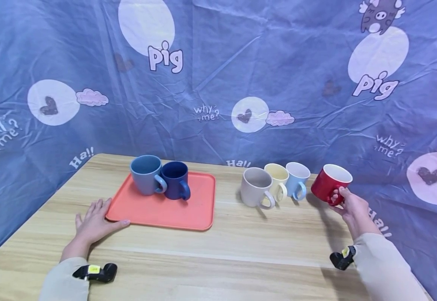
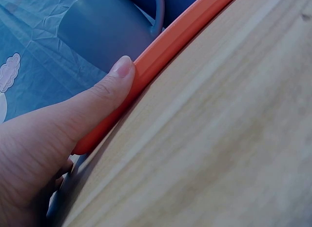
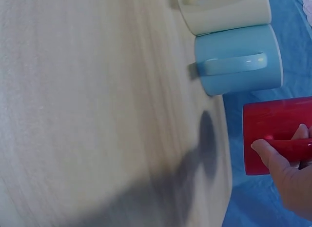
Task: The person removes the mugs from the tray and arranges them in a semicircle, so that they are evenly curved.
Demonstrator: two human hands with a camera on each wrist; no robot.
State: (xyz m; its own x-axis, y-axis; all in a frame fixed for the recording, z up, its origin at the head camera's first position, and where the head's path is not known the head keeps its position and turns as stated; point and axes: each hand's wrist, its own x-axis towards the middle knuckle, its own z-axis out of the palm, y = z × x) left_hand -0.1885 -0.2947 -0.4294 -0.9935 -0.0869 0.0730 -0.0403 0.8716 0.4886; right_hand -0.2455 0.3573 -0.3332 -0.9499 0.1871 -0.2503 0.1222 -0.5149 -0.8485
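My right hand (image 1: 355, 209) grips the handle of a red mug (image 1: 325, 184) with a white inside. The mug is tilted, and in the right wrist view it is raised off the table, its shadow falling on the wood. At the left, my left hand (image 1: 95, 223) rests at the near left corner of a coral tray (image 1: 192, 213), fingers spread, thumb along its front rim. On the tray stand a grey-blue mug (image 1: 146, 175) and a dark blue mug (image 1: 175, 179), side by side. The left wrist view shows the thumb (image 2: 105, 90) touching the tray's edge.
Right of the tray, a grey mug (image 1: 254, 188), a cream mug (image 1: 277, 173) and a light blue mug (image 1: 296, 179) stand in a row on the wooden table (image 1: 218, 259). A blue printed cloth (image 1: 210, 75) hangs behind the table's far edge.
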